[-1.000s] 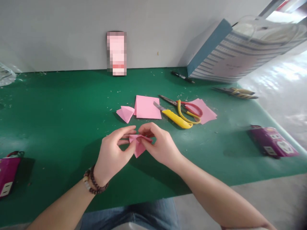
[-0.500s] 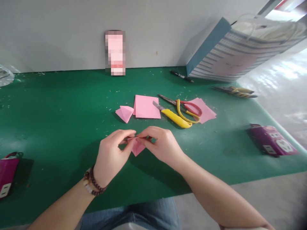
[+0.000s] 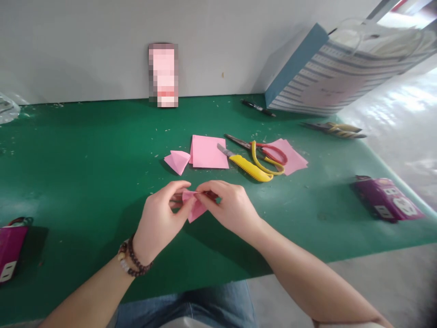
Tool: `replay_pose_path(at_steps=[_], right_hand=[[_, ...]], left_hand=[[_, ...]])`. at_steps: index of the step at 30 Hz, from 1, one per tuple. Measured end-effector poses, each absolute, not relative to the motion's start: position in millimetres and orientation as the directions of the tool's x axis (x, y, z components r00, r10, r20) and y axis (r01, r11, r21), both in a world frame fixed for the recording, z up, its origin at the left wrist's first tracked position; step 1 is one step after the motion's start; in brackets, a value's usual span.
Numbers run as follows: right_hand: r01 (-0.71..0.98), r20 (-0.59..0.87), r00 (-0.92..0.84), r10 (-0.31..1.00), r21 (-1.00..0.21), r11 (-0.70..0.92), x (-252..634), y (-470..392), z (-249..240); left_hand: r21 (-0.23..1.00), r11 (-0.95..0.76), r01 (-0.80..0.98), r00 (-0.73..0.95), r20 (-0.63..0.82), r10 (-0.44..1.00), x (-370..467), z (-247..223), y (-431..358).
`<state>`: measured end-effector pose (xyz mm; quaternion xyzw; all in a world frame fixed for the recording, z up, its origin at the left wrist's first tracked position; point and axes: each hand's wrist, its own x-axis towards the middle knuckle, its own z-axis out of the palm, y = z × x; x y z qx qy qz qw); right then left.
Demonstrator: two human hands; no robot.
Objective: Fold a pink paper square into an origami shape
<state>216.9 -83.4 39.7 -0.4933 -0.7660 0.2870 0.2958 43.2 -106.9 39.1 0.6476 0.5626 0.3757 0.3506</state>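
A small folded piece of pink paper is held between my two hands near the front of the table. My left hand pinches its left side, thumb in front of the paper. On the other side, my right hand pinches the top right edge between thumb and fingers. Parts of the fingers behind the paper are hidden. Just beyond my left hand lies a folded pink paper shape. Square pink sheets lie beside it, with the blade tip of a yellow utility knife resting on them.
Scissors with red and yellow handles lie partly over more pink sheets. Farther back are a black pen, pliers and a striped paper bag. Purple packs sit at both sides of the green table.
The paper has turned slightly in my hands, and its upper left part now bends up. My left thumb has shifted right, closer to my right fingertips.
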Motion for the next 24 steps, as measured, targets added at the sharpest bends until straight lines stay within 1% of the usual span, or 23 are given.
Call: replay_pose_path(at_steps=[2,3,6,8,13,17,21,24], right_hand=[[0.541,0.131,-0.322,0.938,-0.788,0.296,215.3,-83.4,40.2],[0.517,0.112,-0.328,0.938,-0.809,0.278,214.7,-83.6,40.3],[0.49,0.066,-0.355,0.933,-0.836,0.246,213.4,-84.6,39.7],[0.495,0.049,-0.351,0.935,-0.838,0.23,212.7,-85.2,38.6],[0.541,0.066,-0.343,0.937,-0.802,0.255,210.3,-85.6,35.1],[0.565,0.068,-0.35,0.934,-0.78,0.268,209.1,-86.8,33.3],[0.544,0.077,-0.344,0.936,-0.796,0.265,209.9,-88.3,32.3],[0.479,0.095,-0.347,0.933,-0.837,0.263,210.5,-88.6,31.6]], left_hand=[[0.892,-0.057,0.448,0.089,0.019,0.996,43.5,38.0,-105.8],[0.882,-0.056,0.468,0.087,0.017,0.996,43.6,37.5,-105.8],[0.813,-0.116,0.571,0.086,0.082,0.993,44.5,36.6,-107.9],[0.791,-0.149,0.594,0.102,0.111,0.989,45.5,36.4,-109.6],[0.821,-0.119,0.559,0.123,0.06,0.991,46.5,34.6,-109.5],[0.822,-0.115,0.558,0.127,0.053,0.99,47.2,32.7,-109.0],[0.796,-0.11,0.595,0.122,0.046,0.991,47.3,32.9,-109.2],[0.802,-0.108,0.587,0.139,0.032,0.99,45.3,33.4,-106.8]])
